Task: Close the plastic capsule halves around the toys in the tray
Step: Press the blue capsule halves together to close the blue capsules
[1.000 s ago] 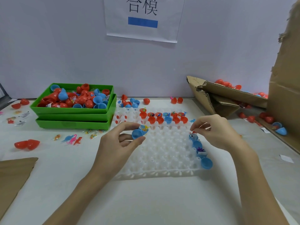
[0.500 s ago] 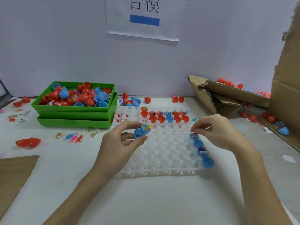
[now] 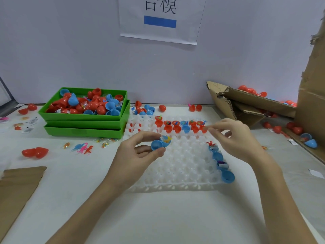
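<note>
Capsule (image 3: 161, 143) first: your left hand (image 3: 139, 155) holds it over the tray (image 3: 175, 173), thumb tip under the near half and forefinger arched over the far one. The blue halves are hinged open side by side, and a small yellow toy (image 3: 168, 138) sits in the far half, just past your fingertips. The grip is a light pinch at the rim, not a wrap, so the capsule sticks out beyond it to the right.

Your right hand (image 3: 235, 138) is well apart from the capsule, across the tray, with loosely curled fingers and thumb and forefinger nearly meeting. I cannot tell whether it holds anything.

What could go wrong, as I judge it: the toy pokes above its half, so folding the halves together may catch it in the seam and leave the capsule ajar. Squeezing from such a shallow pinch could also make the slick shell pop out and drop among the empty cells.

Below your right hand, a column of blue halves (image 3: 218, 156) runs along the tray's right edge, the farthest with a red toy (image 3: 210, 143) standing proud; a careless sweep could knock it out. Beyond both hands a row of red halves (image 3: 176, 128) waits, then the green bins (image 3: 84, 118).
</note>
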`<state>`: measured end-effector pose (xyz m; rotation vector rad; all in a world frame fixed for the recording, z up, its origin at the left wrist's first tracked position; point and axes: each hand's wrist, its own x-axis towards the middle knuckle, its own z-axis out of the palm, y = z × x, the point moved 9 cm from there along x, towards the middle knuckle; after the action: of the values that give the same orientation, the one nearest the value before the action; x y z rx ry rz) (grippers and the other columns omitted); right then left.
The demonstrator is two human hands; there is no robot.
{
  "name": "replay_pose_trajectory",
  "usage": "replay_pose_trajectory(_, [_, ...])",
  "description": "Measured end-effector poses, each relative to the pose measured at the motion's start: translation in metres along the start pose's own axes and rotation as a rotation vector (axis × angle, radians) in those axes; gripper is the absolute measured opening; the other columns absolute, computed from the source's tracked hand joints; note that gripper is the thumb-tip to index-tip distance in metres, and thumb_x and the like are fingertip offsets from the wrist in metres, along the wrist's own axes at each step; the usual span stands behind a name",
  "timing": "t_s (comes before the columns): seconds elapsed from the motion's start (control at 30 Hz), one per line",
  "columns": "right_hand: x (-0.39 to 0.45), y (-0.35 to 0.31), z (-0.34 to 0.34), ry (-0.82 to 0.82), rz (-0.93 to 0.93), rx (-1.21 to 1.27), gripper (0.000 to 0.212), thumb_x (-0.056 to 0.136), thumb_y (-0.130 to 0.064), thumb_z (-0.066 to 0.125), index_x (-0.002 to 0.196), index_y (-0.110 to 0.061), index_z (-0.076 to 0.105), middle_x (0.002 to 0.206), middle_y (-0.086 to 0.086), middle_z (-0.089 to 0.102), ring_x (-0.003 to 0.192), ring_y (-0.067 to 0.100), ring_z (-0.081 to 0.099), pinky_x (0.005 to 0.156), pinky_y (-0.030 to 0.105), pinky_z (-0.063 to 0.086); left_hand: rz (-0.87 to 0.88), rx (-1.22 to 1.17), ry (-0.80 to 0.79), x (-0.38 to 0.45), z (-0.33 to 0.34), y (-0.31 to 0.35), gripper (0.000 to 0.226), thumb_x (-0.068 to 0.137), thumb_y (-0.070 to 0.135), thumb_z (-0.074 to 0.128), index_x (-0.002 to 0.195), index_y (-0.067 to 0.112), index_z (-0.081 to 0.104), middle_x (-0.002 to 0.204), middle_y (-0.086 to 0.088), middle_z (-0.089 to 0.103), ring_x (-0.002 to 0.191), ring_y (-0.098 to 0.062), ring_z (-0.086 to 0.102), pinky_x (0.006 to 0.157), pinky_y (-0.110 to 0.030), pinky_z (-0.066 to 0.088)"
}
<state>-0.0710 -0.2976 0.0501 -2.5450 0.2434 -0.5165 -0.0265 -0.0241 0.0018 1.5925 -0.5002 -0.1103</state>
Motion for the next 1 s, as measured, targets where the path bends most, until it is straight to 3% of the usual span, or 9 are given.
replay_pose_trajectory(0.1, [-0.007, -0.031, -0.003, 0.03, -0.103, 0.319, 0.022, 0.097, -0.026, 0.065, 0.117, -0.031, 0.074, 0.108, -0.012, 0.074, 0.097, 0.01, 0.07, 0.075, 0.02, 0.059, 0.001, -0.154, -0.05, 0.0, 0.005, 0.004, 0.033, 0.085, 0.016, 0.083, 0.116, 0.022, 0.074, 0.117, 0.006, 0.077, 0.1, -0.022, 0.078, 0.091, -0.02, 0.057])
replay_pose_trajectory(0.2, [-0.021, -0.072, 0.036, -0.302, -0.205, 0.571, 0.032, 0.098, -0.018, 0.065, 0.13, -0.022, 0.067, 0.111, -0.008, 0.077, 0.103, 0.014, 0.073, 0.079, 0.024, 0.06, 0.03, -0.243, -0.08, -0.002, 0.008, 0.009, 0.037, 0.085, 0.022, 0.08, 0.121, 0.019, 0.073, 0.123, 0.0, 0.075, 0.105, -0.027, 0.077, 0.099, -0.026, 0.056])
replay_pose_trajectory(0.27, [-0.029, -0.087, 0.059, -0.431, -0.219, 0.645, 0.035, 0.099, -0.013, 0.065, 0.134, -0.014, 0.064, 0.114, -0.003, 0.077, 0.103, 0.018, 0.074, 0.082, 0.028, 0.061, 0.048, -0.227, -0.084, -0.001, 0.008, 0.011, 0.034, 0.089, 0.016, 0.077, 0.123, 0.017, 0.072, 0.123, 0.0, 0.074, 0.105, -0.027, 0.077, 0.098, -0.028, 0.057])
replay_pose_trajectory(0.43, [-0.027, -0.089, 0.068, -0.348, -0.215, 0.662, 0.034, 0.096, -0.011, 0.069, 0.13, -0.008, 0.068, 0.106, 0.001, 0.079, 0.095, 0.018, 0.076, 0.085, 0.034, 0.062, 0.104, -0.011, -0.019, -0.002, 0.0, 0.014, 0.028, 0.093, 0.004, 0.075, 0.117, 0.019, 0.074, 0.117, -0.002, 0.072, 0.091, -0.022, 0.078, 0.085, -0.023, 0.06])
replay_pose_trajectory(0.6, [-0.026, -0.092, 0.071, -0.331, -0.25, 0.523, 0.026, 0.1, -0.017, 0.065, 0.124, -0.015, 0.073, 0.1, -0.004, 0.078, 0.09, 0.012, 0.074, 0.074, 0.022, 0.059, 0.152, 0.205, 0.064, -0.002, -0.005, 0.015, 0.027, 0.092, 0.006, 0.076, 0.11, 0.027, 0.075, 0.107, 0.007, 0.064, 0.081, -0.017, 0.072, 0.079, -0.023, 0.058])
replay_pose_trajectory(0.83, [-0.027, -0.093, 0.072, -0.257, -0.257, 0.427, 0.03, 0.092, -0.025, 0.074, 0.122, -0.02, 0.073, 0.101, -0.008, 0.074, 0.09, 0.01, 0.07, 0.077, 0.027, 0.061, 0.177, 0.142, 0.055, -0.002, -0.009, 0.019, 0.032, 0.086, 0.015, 0.083, 0.116, 0.02, 0.073, 0.105, 0.007, 0.076, 0.092, -0.016, 0.075, 0.084, -0.02, 0.058])
replay_pose_trajectory(1.0, [-0.03, -0.099, 0.067, -0.194, -0.286, 0.456, 0.027, 0.092, -0.025, 0.075, 0.118, -0.021, 0.073, 0.101, -0.011, 0.07, 0.092, 0.01, 0.066, 0.078, 0.024, 0.059, 0.213, 0.115, 0.066, -0.003, -0.01, 0.026, 0.026, 0.091, 0.005, 0.078, 0.112, 0.02, 0.076, 0.11, 0.003, 0.076, 0.096, -0.016, 0.076, 0.086, -0.02, 0.058])
